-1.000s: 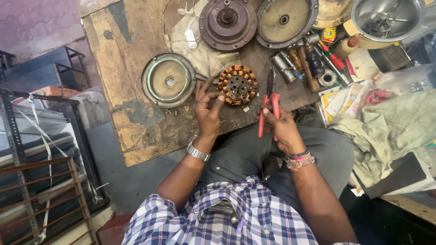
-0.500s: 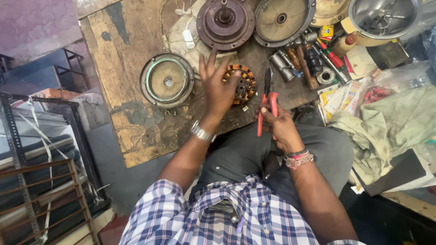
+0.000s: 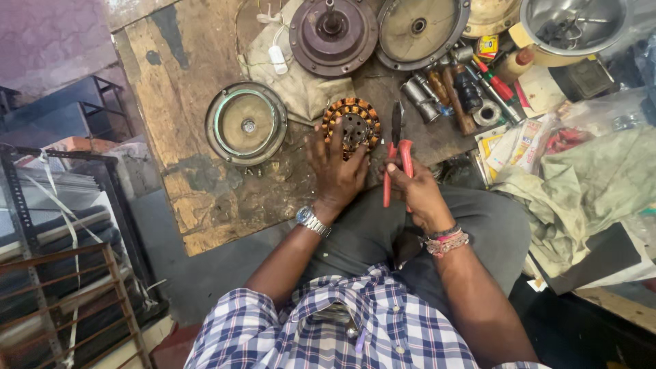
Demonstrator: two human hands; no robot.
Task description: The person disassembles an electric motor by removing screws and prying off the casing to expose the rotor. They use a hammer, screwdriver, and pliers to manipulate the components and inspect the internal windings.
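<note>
While the person sits close up against the worn wooden desk (image 3: 184, 102), the left hand (image 3: 338, 171) lies flat, fingers spread, its grip released, with the fingertips resting on the near edge of a copper-wound stator (image 3: 351, 124). That stator lies flat on the desk, just in front of the person's lap, on the hem of a dirty cloth (image 3: 301, 82). The right hand (image 3: 413, 188) has its grip clenched around the red handles of a pair of pliers (image 3: 396, 147); the dark nose of the tool points away from the person and lies just beside the stator's right side, though I cannot tell whether it touches the windings.

To the left of the stator, a round motor end cover (image 3: 246, 123) with a greenish rim lies well apart from the hands. Beyond the stator, at the far edge of the desk, sit a dark brown rotor housing (image 3: 333, 34) with a shaft standing up and, to its right, a pale dished motor cover (image 3: 420, 31). Right of the pliers is a huddle of sockets and screwdrivers (image 3: 465, 92), and past them a steel bowl (image 3: 574, 27) holding small tools. A crumpled green rag (image 3: 588, 184) is heaped at the person's right. A metal wristwatch (image 3: 312, 220) is on the left wrist, and bead bracelets (image 3: 447, 240) on the right.
</note>
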